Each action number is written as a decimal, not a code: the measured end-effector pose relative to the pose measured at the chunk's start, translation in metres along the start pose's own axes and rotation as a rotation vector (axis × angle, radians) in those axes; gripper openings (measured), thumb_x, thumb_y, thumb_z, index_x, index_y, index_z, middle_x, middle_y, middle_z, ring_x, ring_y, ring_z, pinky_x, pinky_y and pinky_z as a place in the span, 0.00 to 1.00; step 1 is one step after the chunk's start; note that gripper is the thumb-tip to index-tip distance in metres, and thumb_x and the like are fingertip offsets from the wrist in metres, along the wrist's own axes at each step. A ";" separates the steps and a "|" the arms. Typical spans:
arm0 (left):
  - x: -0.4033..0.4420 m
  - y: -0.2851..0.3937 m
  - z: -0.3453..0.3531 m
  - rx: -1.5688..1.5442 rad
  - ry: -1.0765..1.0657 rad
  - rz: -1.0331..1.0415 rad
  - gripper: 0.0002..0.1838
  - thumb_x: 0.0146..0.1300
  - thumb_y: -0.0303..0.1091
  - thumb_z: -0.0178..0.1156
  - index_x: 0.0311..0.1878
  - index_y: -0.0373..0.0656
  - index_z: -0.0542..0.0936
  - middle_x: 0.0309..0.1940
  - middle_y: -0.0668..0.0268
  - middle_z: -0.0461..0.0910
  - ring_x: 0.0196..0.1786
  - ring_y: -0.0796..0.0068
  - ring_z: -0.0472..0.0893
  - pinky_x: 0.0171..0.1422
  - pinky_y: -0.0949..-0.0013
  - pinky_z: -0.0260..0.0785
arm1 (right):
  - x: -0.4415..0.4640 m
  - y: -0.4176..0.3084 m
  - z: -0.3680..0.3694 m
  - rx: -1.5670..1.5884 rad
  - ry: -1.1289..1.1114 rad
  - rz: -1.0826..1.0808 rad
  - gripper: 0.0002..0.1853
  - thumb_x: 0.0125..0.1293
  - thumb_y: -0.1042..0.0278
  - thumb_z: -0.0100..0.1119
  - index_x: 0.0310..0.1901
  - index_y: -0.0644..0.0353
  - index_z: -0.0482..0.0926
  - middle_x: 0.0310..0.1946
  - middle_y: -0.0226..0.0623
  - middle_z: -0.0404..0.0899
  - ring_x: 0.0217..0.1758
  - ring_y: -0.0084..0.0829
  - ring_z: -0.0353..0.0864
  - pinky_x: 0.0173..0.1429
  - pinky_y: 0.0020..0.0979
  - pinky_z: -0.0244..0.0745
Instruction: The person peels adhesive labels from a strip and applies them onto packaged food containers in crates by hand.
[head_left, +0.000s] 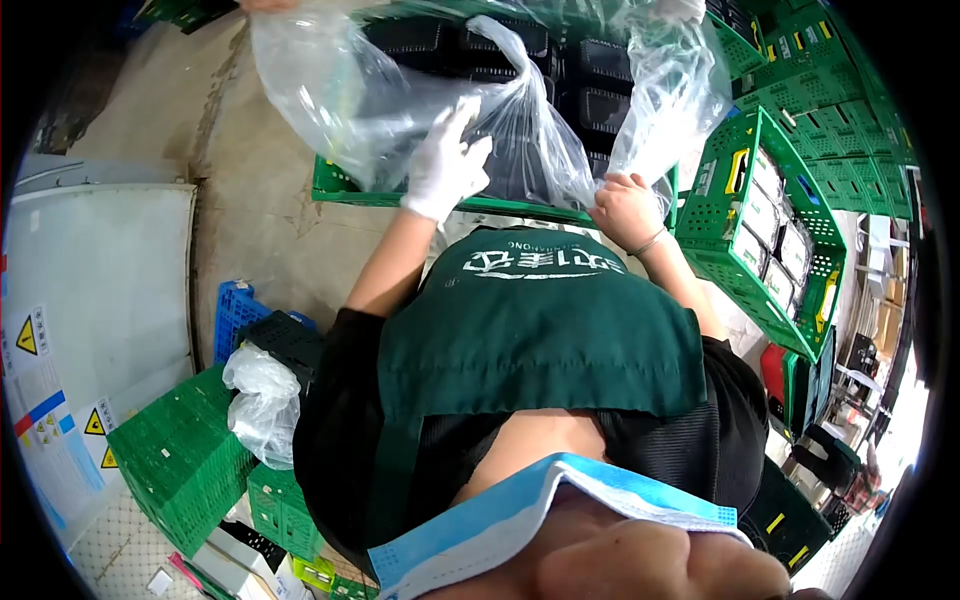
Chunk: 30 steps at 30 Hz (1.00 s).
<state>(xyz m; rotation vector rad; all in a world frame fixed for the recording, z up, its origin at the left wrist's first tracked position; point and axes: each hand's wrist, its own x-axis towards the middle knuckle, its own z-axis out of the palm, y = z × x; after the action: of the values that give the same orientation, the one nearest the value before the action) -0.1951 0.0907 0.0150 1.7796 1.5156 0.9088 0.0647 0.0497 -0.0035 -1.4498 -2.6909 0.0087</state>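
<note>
Clear plastic sheeting [520, 140] lies bunched over a green crate [375, 196] that holds black plastic trays [605, 108]. On the left, my left hand [447, 165], in a white glove, rests on or just above the plastic with its fingers apart. My bare right hand [628, 212] is closed on the gathered plastic at the crate's near right edge; its fingertips are partly hidden by the film. Raised folds of the plastic cover part of the trays.
Another person's hand [268, 5] is at the top left edge. A tilted green crate [720, 205] with packed trays stands to the right, before stacked green crates [835, 130]. At lower left are green crates [180, 455], a crumpled plastic bag [265, 400] and a white panel [110, 270].
</note>
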 end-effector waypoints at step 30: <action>-0.155 -0.234 -0.082 0.483 -0.021 -0.482 0.10 0.48 0.41 0.57 0.26 0.45 0.74 0.22 0.65 0.72 0.29 0.65 0.73 0.34 0.66 0.68 | -0.185 0.093 0.186 0.447 -1.015 0.472 0.25 0.50 0.46 0.52 0.42 0.58 0.76 0.41 0.44 0.75 0.45 0.40 0.73 0.50 0.34 0.66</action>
<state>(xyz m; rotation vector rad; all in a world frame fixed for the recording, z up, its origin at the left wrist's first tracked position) -0.4093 -0.0266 -0.1456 1.5944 2.1530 0.2976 0.2287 -0.0470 -0.2065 -2.2344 -2.4817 1.6426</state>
